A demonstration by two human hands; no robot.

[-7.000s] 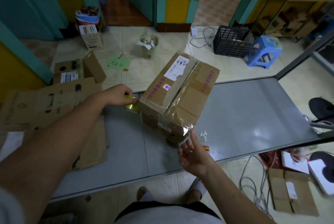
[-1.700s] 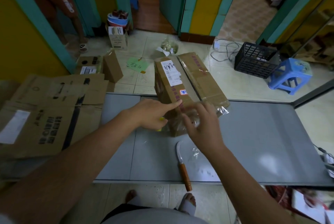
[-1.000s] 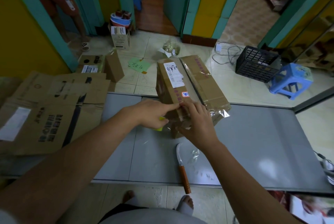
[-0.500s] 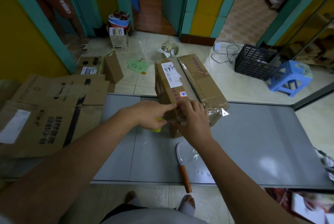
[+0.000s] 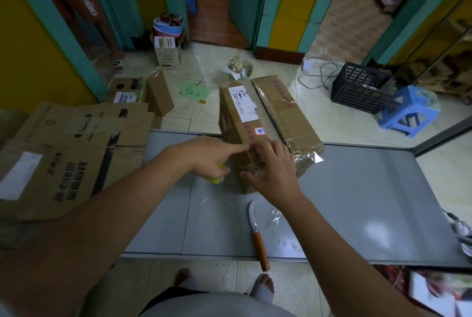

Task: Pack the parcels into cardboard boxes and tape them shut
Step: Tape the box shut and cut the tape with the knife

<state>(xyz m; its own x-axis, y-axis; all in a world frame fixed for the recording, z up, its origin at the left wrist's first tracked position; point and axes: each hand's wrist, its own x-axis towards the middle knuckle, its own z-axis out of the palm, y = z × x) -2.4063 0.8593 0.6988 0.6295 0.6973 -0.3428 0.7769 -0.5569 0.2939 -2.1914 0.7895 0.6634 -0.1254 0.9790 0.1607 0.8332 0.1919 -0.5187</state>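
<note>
A long brown cardboard box (image 5: 281,112) with a white label and clear tape along its top seam lies on the grey table (image 5: 357,201), its far end past the table's back edge. My left hand (image 5: 204,155) grips a yellow-green tape roll (image 5: 217,179) at the box's near left corner, index finger stretched onto the top edge. My right hand (image 5: 273,171) presses spread fingers on the taped near end of the box. A loose flap of clear tape sticks out at the near right corner.
A knife (image 5: 258,237) with an orange handle lies on the table's front edge, handle overhanging. Flattened cardboard boxes (image 5: 63,158) are stacked at the left. On the floor beyond stand small boxes, a black crate (image 5: 360,86) and a blue stool (image 5: 408,109). A person stands in the far left doorway.
The box has been turned lengthwise since the earliest frame and the knife now lies on the table. My right hand came down onto the box's near end and stays pressed there.
</note>
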